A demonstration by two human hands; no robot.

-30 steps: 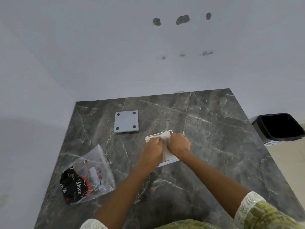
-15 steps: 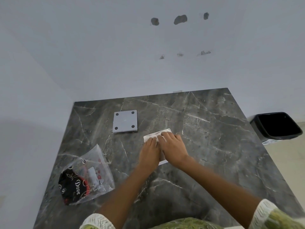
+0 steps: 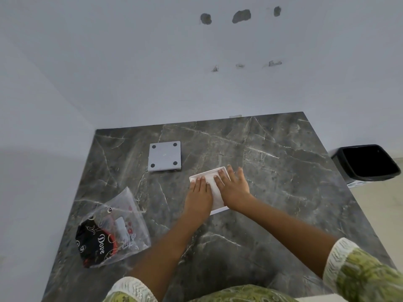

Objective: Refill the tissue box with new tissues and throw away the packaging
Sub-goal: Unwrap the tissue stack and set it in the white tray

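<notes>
Right now both hands lie flat, fingers spread, pressing on white tissues (image 3: 213, 188) inside the open white tissue box (image 3: 218, 171), mid bench (image 3: 272, 171): left hand (image 3: 199, 196) on the left part, right hand (image 3: 234, 188) on the right; neither grips anything. Grey lid (image 3: 164, 156) w/ four dark dots lies apart, far-left of box. Clear packaging (image 3: 113, 232) w/ "Dove" print sits near-left on bench. Black bin (image 3: 368, 163) stands on floor to the right.

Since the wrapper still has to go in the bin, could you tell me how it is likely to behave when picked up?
The wrapper is thin, crumpled clear film, so it will probably be floppy and sag from any grip. It looks nearly empty, so likely very light and apt to drift when dropped toward the bin. On the polished table it may slide rather than lift.
</notes>
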